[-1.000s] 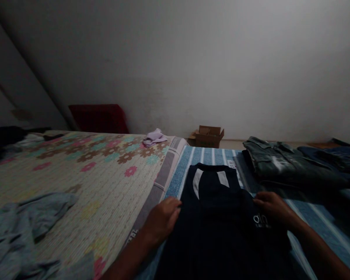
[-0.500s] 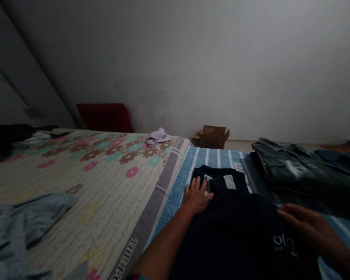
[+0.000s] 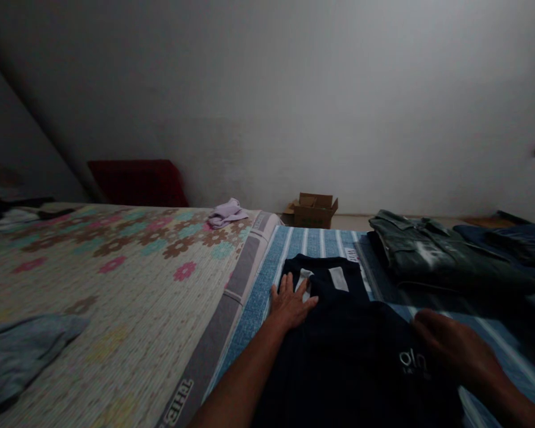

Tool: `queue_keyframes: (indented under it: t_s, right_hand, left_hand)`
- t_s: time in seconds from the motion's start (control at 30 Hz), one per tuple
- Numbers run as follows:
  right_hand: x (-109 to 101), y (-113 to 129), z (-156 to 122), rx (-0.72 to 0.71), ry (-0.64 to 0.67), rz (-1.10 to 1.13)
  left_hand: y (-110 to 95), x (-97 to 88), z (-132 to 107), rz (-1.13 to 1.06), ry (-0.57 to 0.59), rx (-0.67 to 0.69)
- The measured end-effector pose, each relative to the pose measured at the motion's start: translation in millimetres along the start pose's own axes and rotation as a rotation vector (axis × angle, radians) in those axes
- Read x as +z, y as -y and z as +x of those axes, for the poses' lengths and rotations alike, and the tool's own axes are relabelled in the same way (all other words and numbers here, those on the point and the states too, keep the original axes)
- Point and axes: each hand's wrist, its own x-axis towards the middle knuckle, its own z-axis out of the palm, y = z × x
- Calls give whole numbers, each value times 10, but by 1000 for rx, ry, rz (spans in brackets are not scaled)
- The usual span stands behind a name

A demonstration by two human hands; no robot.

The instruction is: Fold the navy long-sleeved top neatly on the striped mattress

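A dark navy shirt (image 3: 339,345) lies in front of me on the blue striped bedding (image 3: 249,324), with pale patches near its neckline and white lettering at its right side. My left hand (image 3: 289,303) rests on its upper left part, fingers stretched out and palm down. At the shirt's right edge, my right hand (image 3: 459,348) is closed with fingers curled on the cloth. Its fingertips are dim and partly hidden.
Dark folded garments (image 3: 432,252) are stacked at the right. A floral bedspread (image 3: 151,309) extends left, bearing a grey garment (image 3: 31,351) and a lilac cloth (image 3: 227,213). An open cardboard box (image 3: 312,214) stands by the wall.
The view has swung slightly right, so most things appear further left. My right hand's fingers are more curled at the shirt edge. My left hand stays flat on the shirt.
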Motion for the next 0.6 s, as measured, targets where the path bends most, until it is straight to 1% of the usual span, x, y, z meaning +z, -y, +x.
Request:
queue_keyframes:
  t_s: [0.07, 0.1, 0.13, 0.17, 0.2, 0.23, 0.3, 0.37, 0.43, 0.53, 0.6]
  right_hand:
    - [-92, 219, -73, -37, -87, -107]
    - [-122, 357, -105, -95, -107, -125]
    - [-135, 509, -131, -167, -99, -131]
    - [-128, 671, -147, -258, -76, -137]
    - [-104, 839, -149, -353, -10, -144]
    - [-62, 1005, -136, -415, 43, -148]
    - [59, 1311, -64, -476, 103, -165]
    - [212, 1549, 55, -462, 124, -193]
    - [374, 1694, 185, -409, 153, -205]
    - [590, 1743, 336, -311, 164, -194]
    - [693, 1697, 392, -262, 120, -186]
  left_hand:
    - [2, 12, 7, 1, -6, -2]
    - [3, 17, 10, 3, -9, -2]
    - [4, 20, 12, 4, -12, -3]
    - [3, 22, 14, 5, -12, -5]
    - [2, 22, 15, 5, -9, -9]
    - [-1, 21, 15, 5, -7, -12]
    - [-7, 18, 12, 7, -5, -17]
    - [-10, 20, 7, 19, -7, -21]
    - [-6, 32, 3, 34, -17, -17]
    - [11, 65, 0, 37, -33, -9]
    - [20, 86, -3, 20, -53, -5]
